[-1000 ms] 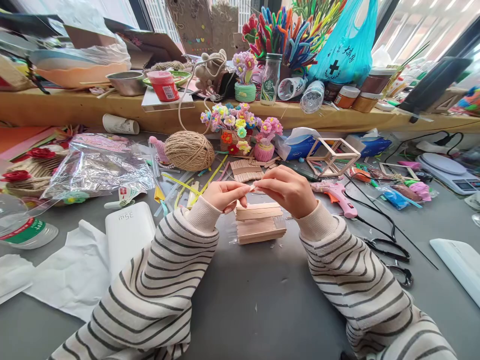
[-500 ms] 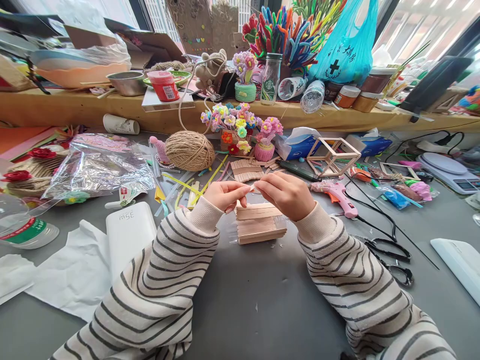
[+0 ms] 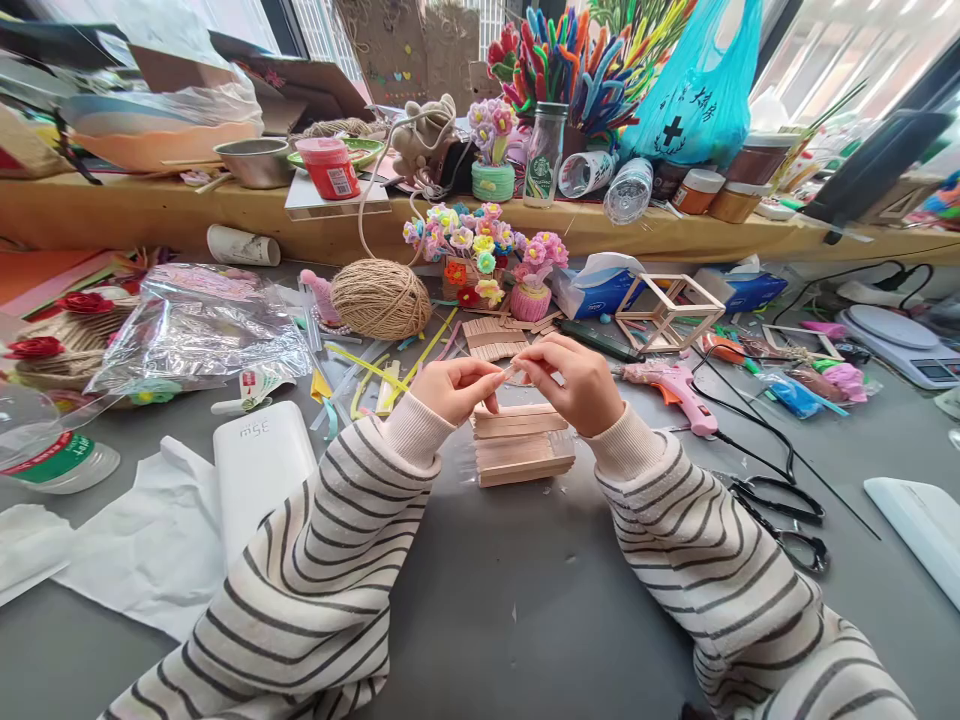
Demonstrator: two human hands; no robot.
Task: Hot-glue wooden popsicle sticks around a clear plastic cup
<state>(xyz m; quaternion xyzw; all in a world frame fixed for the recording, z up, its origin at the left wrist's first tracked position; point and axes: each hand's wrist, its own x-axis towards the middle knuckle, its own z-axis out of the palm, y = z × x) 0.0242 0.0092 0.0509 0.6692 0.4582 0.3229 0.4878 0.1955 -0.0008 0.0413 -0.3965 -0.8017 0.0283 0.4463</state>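
My left hand point(image 3: 459, 388) and my right hand point(image 3: 568, 382) meet fingertip to fingertip, both pinched closed, over a small pale piece too small to name. Just below them on the grey table sits a block of stacked wooden craft sticks point(image 3: 523, 450), with clear film or dried glue showing at its sides. Behind my hands lies a row of more craft sticks point(image 3: 493, 338). To the right of my right hand rests a pink hot glue gun point(image 3: 679, 392) with a black cord.
Black-handled scissors point(image 3: 784, 515) and a thin dark rod lie at right. A twine ball point(image 3: 381, 300), yellow strips and a wooden stick frame point(image 3: 670, 312) stand behind. A white power bank point(image 3: 262, 475) and crumpled paper point(image 3: 150, 550) lie at left.
The fingers of my right hand have shifted slightly and spread a little at the pinch. My left hand stays nearly where it was. The block of sticks has not moved.
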